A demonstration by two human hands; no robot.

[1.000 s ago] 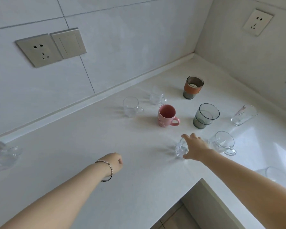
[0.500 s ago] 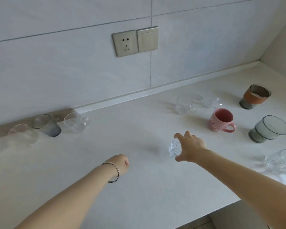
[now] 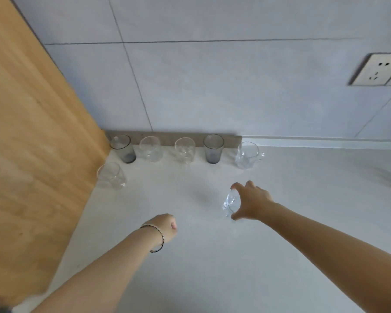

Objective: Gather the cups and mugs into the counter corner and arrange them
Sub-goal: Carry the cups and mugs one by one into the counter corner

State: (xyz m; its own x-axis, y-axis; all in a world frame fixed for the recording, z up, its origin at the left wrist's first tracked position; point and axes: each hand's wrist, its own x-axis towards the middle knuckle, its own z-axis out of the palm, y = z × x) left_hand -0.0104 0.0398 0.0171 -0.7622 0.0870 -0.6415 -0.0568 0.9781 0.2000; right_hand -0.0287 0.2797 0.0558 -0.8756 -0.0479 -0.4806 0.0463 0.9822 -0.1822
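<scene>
- Carried leftward since the earlier frame, a small clear glass cup (image 3: 231,203) is grasped by the right hand (image 3: 252,203) at centre frame, above the white counter (image 3: 212,256).
- Left hand (image 3: 165,227) is clenched, empty.
- No writing can be read.

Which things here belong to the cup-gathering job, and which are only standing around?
Job: small glass in right hand; five glasses in wall row; corner glass.
Not job: socket, wooden panel, bracelet by left hand.
</scene>
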